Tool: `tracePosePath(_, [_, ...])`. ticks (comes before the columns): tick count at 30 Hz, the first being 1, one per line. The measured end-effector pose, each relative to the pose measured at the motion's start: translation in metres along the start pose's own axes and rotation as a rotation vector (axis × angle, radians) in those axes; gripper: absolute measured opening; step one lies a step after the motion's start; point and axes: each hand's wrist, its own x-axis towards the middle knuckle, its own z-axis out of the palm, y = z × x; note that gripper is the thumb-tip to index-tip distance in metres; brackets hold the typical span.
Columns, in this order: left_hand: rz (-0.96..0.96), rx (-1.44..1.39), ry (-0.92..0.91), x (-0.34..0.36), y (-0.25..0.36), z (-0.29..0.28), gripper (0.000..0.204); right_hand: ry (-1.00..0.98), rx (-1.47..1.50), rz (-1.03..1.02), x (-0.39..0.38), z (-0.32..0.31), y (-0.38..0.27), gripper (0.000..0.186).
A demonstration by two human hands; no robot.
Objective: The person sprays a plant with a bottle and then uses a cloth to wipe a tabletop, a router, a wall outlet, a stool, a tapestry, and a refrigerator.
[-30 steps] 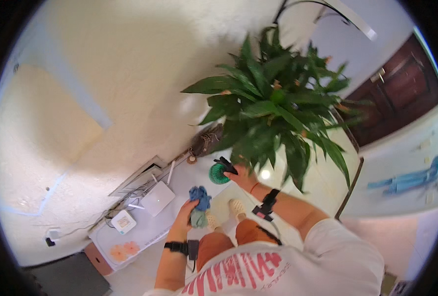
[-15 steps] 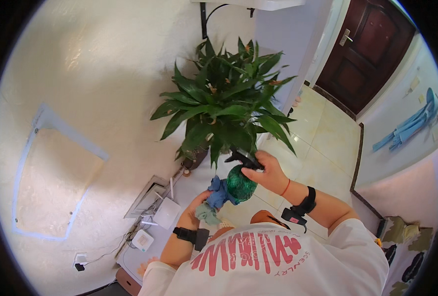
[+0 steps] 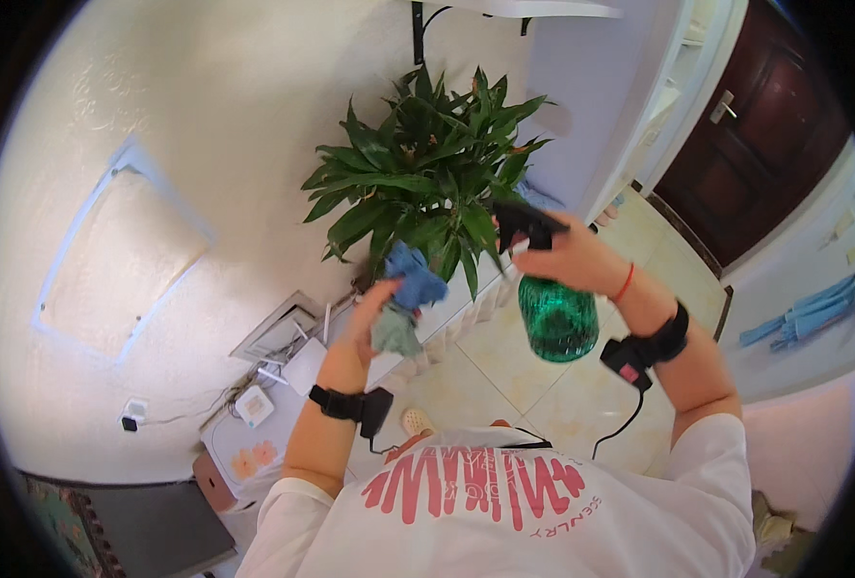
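Observation:
A green spray bottle (image 3: 558, 322) with a black trigger head hangs upright from my right hand (image 3: 581, 253), whose fingers are wrapped round its neck. Its nozzle points left, toward the leaves of a bushy green potted plant (image 3: 418, 178). My left hand (image 3: 374, 301) grips a crumpled cloth (image 3: 414, 279), blue on top with a pale green part below. The cloth is just under the plant's lower leaves. Foliage hides most of the plant's pot.
Below the plant, a long low cabinet (image 3: 389, 363) runs along the wall, bearing a white router (image 3: 304, 366) and a small white box (image 3: 254, 407). A white shelf (image 3: 543, 9) juts out above. A dark red door (image 3: 755, 125) stands at far right.
The spray bottle has moved right and up, away from the cloth, and turned more upright. My left hand has raised the cloth toward the leaves. The view has shifted slightly.

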Motion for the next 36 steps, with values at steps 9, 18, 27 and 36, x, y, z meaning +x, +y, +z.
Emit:
tracePosePath(9, [0.132, -0.466, 0.125, 0.009, 0.021, 0.008, 0.028, -0.258, -0.073, 0.114, 0.102, -0.030, -0.026, 0.029])
tracePosePath(18, [0.123, -0.525, 0.178, 0.013, 0.022, 0.003, 0.028, -0.287, -0.139, 0.198, 0.136, -0.019, -0.012, 0.030])
tracePosePath(27, [0.120, -0.540, 0.051, 0.049, 0.039, -0.004, 0.029, -0.379, -0.148, 0.240, 0.139, 0.000, -0.032, 0.032])
tracePosePath(36, [-0.089, -0.278, -0.128, 0.060, 0.019, 0.011, 0.037, -0.136, 0.017, 0.340, 0.084, -0.067, 0.023, 0.030])
